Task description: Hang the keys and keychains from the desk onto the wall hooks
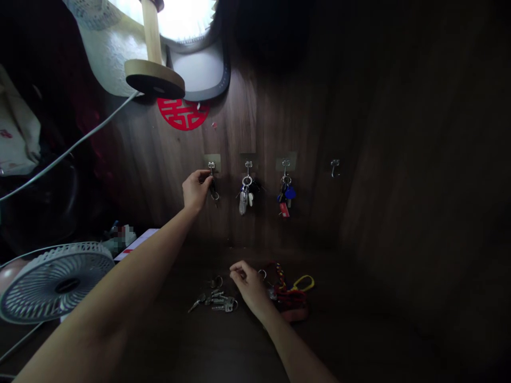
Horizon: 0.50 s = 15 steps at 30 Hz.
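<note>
Dark wood-grain wall panel (359,159) carried a row of four hooks. White round desk fan (56,282) sat low left, well apart. Left hand (196,189) was up at the leftmost metal hook (211,166), fingers pinched shut on a small dark key set (214,192), which dangled from its ring. Right hand (249,287) rested on the tabletop, fingers curled; couldn't tell if it held anything. Loose silver keys (215,300) lay just left of it and red and yellow lanyards (293,295) just right, all within reach. Far-right hook (334,167) was bare.

Dark wood-grain wall (359,133) behind a dim tabletop (359,330) — bright light (183,16) above, white fan (56,279) at left.
</note>
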Each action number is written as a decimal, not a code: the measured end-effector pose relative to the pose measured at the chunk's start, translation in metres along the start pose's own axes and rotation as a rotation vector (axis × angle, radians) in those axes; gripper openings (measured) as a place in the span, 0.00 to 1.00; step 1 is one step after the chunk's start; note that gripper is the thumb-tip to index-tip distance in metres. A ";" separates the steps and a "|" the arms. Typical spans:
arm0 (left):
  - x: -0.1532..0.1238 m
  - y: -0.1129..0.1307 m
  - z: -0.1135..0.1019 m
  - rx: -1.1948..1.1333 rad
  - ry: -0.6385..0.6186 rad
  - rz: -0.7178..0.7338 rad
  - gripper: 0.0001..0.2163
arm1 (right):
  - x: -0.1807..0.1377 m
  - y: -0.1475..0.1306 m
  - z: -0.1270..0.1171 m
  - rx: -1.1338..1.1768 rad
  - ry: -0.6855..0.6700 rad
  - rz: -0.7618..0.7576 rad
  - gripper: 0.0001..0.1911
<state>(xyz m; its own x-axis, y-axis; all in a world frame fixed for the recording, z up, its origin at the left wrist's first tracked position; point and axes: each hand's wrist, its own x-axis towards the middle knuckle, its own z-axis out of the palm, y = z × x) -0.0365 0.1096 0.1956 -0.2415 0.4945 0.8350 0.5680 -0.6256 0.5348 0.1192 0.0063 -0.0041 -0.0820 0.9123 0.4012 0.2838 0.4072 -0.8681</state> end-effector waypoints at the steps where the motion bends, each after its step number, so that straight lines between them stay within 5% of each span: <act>1: 0.001 -0.001 0.001 0.035 0.001 0.008 0.08 | 0.000 -0.001 0.000 -0.001 -0.002 -0.006 0.06; 15: -0.014 -0.011 0.013 0.213 -0.016 -0.089 0.12 | 0.000 0.001 0.000 -0.040 -0.027 -0.008 0.07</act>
<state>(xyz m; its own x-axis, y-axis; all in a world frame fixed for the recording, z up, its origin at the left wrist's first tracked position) -0.0292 0.1168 0.1764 -0.2867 0.5529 0.7824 0.6988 -0.4380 0.5656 0.1198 0.0070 -0.0050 -0.1103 0.9102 0.3993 0.3206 0.4129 -0.8525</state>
